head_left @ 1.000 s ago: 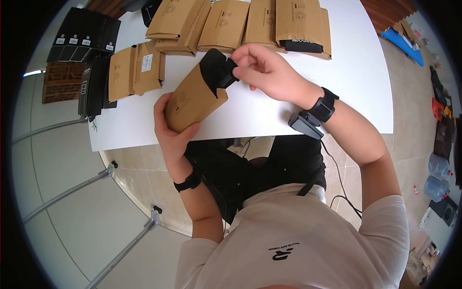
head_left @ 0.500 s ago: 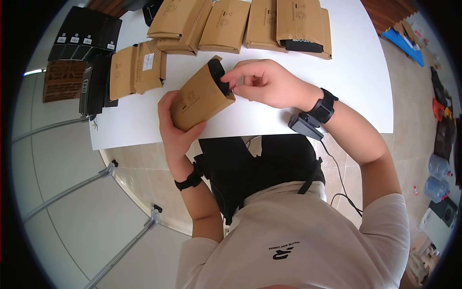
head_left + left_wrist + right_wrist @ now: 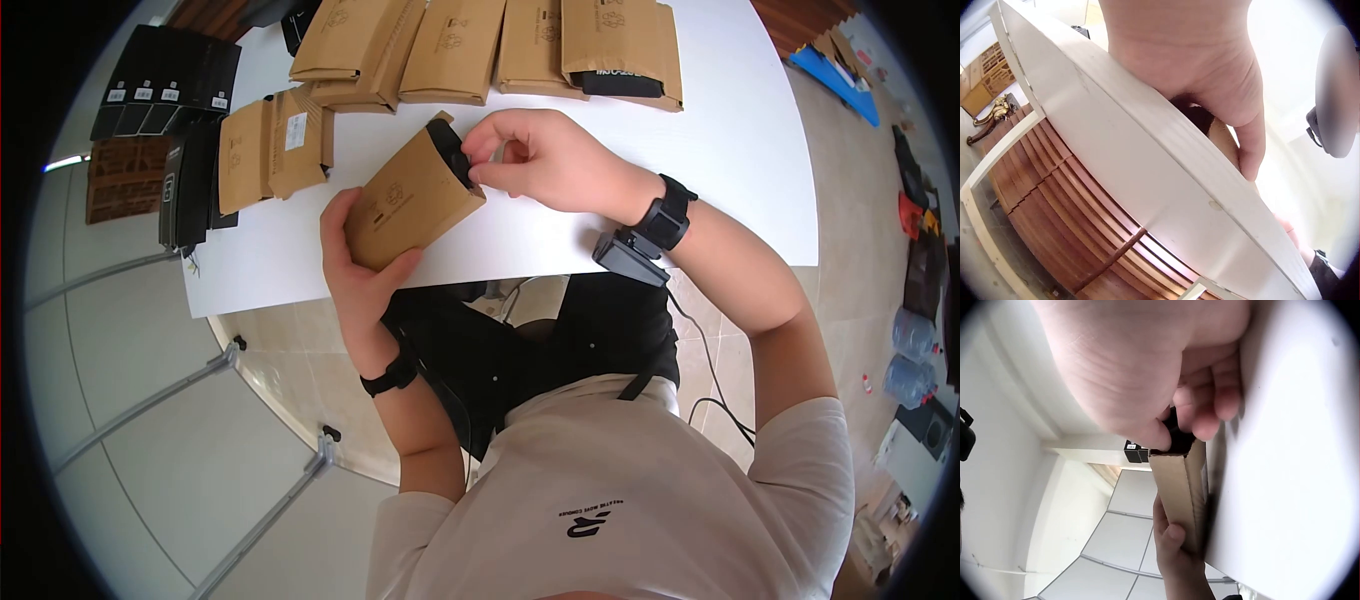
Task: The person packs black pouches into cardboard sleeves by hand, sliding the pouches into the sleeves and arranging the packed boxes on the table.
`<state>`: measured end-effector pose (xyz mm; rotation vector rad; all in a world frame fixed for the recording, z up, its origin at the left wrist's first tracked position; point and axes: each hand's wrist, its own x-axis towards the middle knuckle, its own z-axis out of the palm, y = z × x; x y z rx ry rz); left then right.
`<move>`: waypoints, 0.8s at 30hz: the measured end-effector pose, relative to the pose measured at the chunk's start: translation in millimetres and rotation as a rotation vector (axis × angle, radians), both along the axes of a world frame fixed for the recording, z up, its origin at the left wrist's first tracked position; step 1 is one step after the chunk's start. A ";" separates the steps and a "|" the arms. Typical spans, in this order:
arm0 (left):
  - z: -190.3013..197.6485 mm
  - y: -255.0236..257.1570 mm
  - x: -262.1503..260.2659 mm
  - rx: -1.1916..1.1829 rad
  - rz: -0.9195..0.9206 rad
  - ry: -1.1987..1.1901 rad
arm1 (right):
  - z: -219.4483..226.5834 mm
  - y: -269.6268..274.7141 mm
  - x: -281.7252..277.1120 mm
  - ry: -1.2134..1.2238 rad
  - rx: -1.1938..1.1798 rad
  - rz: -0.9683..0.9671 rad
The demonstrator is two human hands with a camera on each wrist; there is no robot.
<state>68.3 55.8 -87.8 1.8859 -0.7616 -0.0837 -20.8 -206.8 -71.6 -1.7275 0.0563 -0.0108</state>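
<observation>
My left hand (image 3: 360,260) grips a brown cardboard box (image 3: 415,195) by its near end, fingers on one side and thumb on the other. The box is tilted, its open end facing up and right. A black inner box (image 3: 447,143) sits in that opening, with only its end showing. At the mouth, my right hand (image 3: 545,160) pinches the black end between thumb and curled fingers. In the right wrist view the thumb (image 3: 1159,436) lies at the rim of the cardboard box (image 3: 1172,481), black material between it and the fingers.
Several cardboard boxes (image 3: 450,50) line the back of the white table (image 3: 600,130). Another cardboard box (image 3: 245,150) lies at the left beside black boxes (image 3: 185,190). More black boxes (image 3: 165,85) stand at the far left. A cable (image 3: 690,340) hangs from the right wrist camera.
The black inner box, which stuck out with its flaps spread, now sits deeper in the cardboard box. My right hand has moved left and down with it; my left hand still grips the cardboard.
</observation>
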 end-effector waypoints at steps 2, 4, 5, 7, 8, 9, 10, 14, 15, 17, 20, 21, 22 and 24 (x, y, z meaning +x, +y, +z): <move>0.7 -2.1 -0.2 0.035 -0.021 -0.044 | 3.0 -2.7 0.4 0.058 -0.028 0.009; 2.4 -2.8 -1.8 0.074 -0.037 -0.087 | 1.7 -3.1 0.1 0.116 -0.052 0.024; 3.9 -3.8 -3.1 0.101 -0.044 -0.123 | 0.8 -2.9 0.4 0.114 -0.052 0.038; 4.2 -3.3 -3.0 0.126 -0.047 -0.160 | -1.2 -3.2 1.0 0.110 -0.055 0.056; 3.9 -2.1 -1.3 0.136 -0.065 -0.176 | -3.8 -3.9 0.9 -0.007 -0.144 0.099; 4.2 -1.7 0.4 0.145 -0.084 -0.195 | -5.2 -4.7 1.2 -0.126 -0.234 0.140; 4.9 -1.9 1.4 0.142 -0.082 -0.199 | -5.4 -4.9 1.2 -0.130 -0.238 0.141; 6.8 -3.4 2.1 0.176 -0.109 -0.171 | -6.2 -3.9 1.9 -0.167 -0.207 0.127; 6.5 -4.3 1.4 0.179 -0.117 -0.167 | -6.6 -3.5 2.5 -0.151 -0.222 0.089; 6.2 -6.2 0.7 0.198 -0.104 -0.176 | -6.7 -1.8 3.5 -0.090 -0.138 0.017; 7.0 -7.9 -1.3 0.195 -0.084 -0.158 | -8.6 -0.1 3.6 -0.007 -0.021 -0.060; 7.5 -7.9 -1.8 0.168 -0.080 -0.142 | -8.3 0.5 3.4 -0.019 -0.040 -0.066; 7.6 -7.0 -2.4 0.169 -0.079 -0.139 | -7.4 0.7 3.0 -0.032 -0.060 -0.072; 8.1 -5.8 -2.3 0.154 -0.073 -0.126 | -9.3 -0.5 4.0 -0.023 -0.093 -0.048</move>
